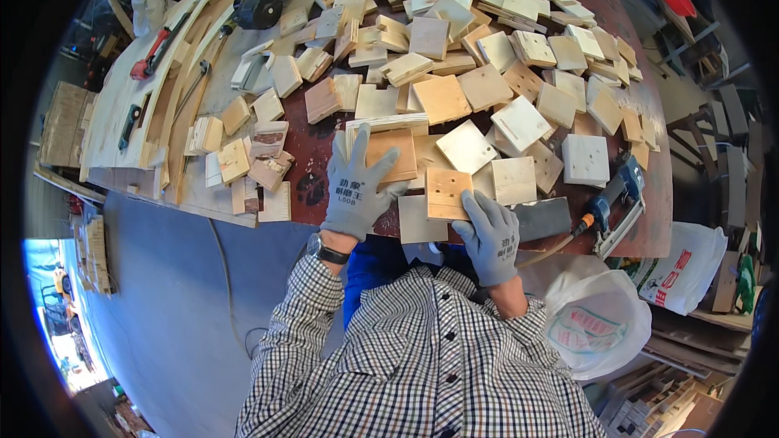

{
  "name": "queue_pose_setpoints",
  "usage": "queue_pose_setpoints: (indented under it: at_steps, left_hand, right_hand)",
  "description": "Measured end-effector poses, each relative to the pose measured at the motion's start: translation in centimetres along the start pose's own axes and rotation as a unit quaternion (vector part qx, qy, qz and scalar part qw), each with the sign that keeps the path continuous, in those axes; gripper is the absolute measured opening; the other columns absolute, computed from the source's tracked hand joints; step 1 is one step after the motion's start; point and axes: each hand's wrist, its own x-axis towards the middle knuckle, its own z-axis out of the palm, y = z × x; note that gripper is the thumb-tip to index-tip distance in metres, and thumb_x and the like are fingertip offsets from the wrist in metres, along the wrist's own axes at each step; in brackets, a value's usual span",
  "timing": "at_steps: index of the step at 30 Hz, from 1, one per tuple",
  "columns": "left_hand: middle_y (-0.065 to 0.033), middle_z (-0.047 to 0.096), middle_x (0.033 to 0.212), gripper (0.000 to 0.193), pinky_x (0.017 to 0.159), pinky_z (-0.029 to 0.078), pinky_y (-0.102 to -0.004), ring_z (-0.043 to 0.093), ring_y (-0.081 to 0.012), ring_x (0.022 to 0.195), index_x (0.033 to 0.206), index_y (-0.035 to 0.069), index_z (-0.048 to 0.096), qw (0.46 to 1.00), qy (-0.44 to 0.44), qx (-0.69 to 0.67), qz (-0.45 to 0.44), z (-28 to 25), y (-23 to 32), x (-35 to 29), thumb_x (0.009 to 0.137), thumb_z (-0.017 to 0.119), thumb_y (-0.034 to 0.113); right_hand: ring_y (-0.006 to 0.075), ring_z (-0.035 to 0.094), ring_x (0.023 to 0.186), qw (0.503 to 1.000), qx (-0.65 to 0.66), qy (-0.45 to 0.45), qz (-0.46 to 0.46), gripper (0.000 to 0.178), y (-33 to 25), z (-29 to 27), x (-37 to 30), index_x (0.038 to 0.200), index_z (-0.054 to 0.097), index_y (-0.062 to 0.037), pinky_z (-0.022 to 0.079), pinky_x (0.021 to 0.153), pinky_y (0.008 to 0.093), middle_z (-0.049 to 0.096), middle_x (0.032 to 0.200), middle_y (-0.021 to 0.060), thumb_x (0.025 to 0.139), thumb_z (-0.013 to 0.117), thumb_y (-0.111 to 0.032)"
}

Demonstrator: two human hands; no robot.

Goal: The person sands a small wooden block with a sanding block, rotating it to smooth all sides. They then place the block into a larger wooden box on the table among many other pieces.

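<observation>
Both my hands wear grey work gloves with dark print. My left hand (pixel 357 191) lies with its fingers spread against the left side of a flat wooden block (pixel 393 154) near the table's front edge. A long pale strip of wood (pixel 398 121) lies just behind that block. With its fingers at the right edge, my right hand (pixel 492 237) grips a squarish orange-toned wooden block (pixel 448 186) marked by several small dark holes. Below it sits a paler board (pixel 418 223), partly covered. A dark grey flat piece (pixel 544 219) is right of my right hand.
A large heap of wooden blocks (pixel 487 85) covers the reddish table (pixel 649 227). A blue nail gun (pixel 617 203) with a hose lies at right. Another dark power tool (pixel 261 6) and a red-handled tool (pixel 150 57) are at left. Plastic bags (pixel 596 316) hang below the right edge.
</observation>
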Motion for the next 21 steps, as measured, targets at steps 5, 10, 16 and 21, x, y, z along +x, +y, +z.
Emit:
queue_pose_setpoints:
  at_steps: [5, 10, 16, 21]
  left_hand:
    - [-0.0223, 0.040, 0.166, 0.064, 0.119, 0.042, -0.0580, 0.042, -0.0528, 0.144, 0.144, 0.014, 0.067, 1.000, -0.022, -0.018, -0.002, 1.0, -0.8, 0.1, 0.086, 0.086, 0.032]
    - [-0.0209, 0.048, 0.160, 0.061, 0.117, 0.044, -0.0568, 0.047, -0.0508, 0.138, 0.142, 0.000, 0.064, 0.999, -0.004, -0.029, 0.030, 1.1, -1.3, -0.1, 0.090, 0.082, 0.027]
    - [-0.0209, 0.052, 0.157, 0.060, 0.116, 0.046, -0.0556, 0.051, -0.0503, 0.137, 0.142, 0.003, 0.064, 1.000, -0.009, -0.019, 0.017, 0.9, -1.1, -0.3, 0.090, 0.081, 0.026]
    - [-0.0163, 0.054, 0.158, 0.067, 0.116, 0.049, -0.0504, 0.053, -0.0437, 0.138, 0.144, 0.008, 0.065, 0.999, -0.019, -0.038, 0.014, 1.0, -2.0, -0.6, 0.082, 0.087, 0.020]
  right_hand:
    - [0.0303, 0.067, 0.118, 1.000, 0.013, 0.010, -0.020, 0.053, 0.2, 1.1, 2.5, 0.143, 0.068, -0.0153, 0.051, 0.097, 0.0455, 0.070, 0.135, 0.0085, 0.099, 0.071, -0.045]
    - [0.0301, 0.067, 0.120, 0.999, 0.015, 0.011, -0.046, 0.054, -0.5, 1.5, 3.1, 0.142, 0.069, -0.0156, 0.052, 0.097, 0.0447, 0.071, 0.133, 0.0093, 0.097, 0.072, -0.047]
    - [0.0299, 0.070, 0.111, 1.000, -0.014, 0.027, 0.002, 0.054, 0.3, -0.1, 2.4, 0.139, 0.069, -0.0133, 0.054, 0.092, 0.0444, 0.072, 0.129, 0.0096, 0.097, 0.071, -0.047]
    - [0.0300, 0.071, 0.110, 0.999, -0.022, 0.038, 0.009, 0.055, 0.7, -0.6, 1.5, 0.141, 0.070, -0.0134, 0.054, 0.091, 0.0451, 0.072, 0.132, 0.0093, 0.098, 0.072, -0.047]
